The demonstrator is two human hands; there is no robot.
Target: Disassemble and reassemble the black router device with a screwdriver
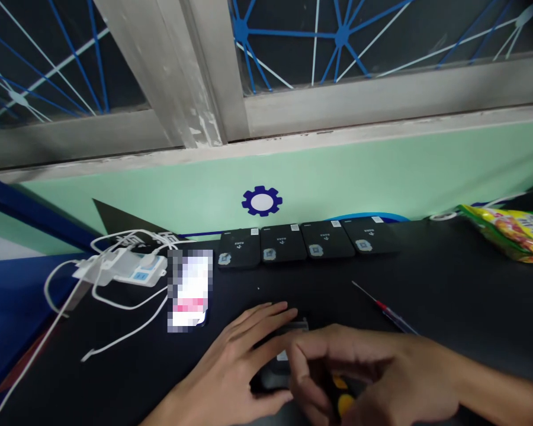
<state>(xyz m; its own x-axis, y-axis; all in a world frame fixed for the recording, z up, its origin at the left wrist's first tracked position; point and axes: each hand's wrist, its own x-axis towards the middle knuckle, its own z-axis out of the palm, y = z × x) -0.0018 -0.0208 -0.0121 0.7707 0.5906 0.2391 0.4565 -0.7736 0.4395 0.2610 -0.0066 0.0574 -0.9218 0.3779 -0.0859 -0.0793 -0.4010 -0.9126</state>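
- Head view, left hand (235, 361): positioned palm down at the lower centre, fingers extended and thumb spread apart from them, around a dark device (275, 378). Whether the hand clamps the device cannot be told.
- Head view, right hand (359, 370): fingers curled closed on a yellow-and-black object (345, 405), largely hidden by the hand.
- Device location: on the black table (479, 307), between the hands, partly covered by both; a light label (282, 355) is visible on its surface.
- Beyond the hands: four flat black units (282, 244) stand in a side-by-side row near the green wall (195, 183), each bearing a light sticker near one corner.
- Right of the row, nearer the person: a slim screwdriver (388, 310) with a red collar, lying diagonally beyond the right wrist.
- Left of the row: a phone (190, 287), lit and pixelated; beside it, a white power strip (137, 269) with white cables (128, 308).
- Far right: a colourful snack bag (515, 236).
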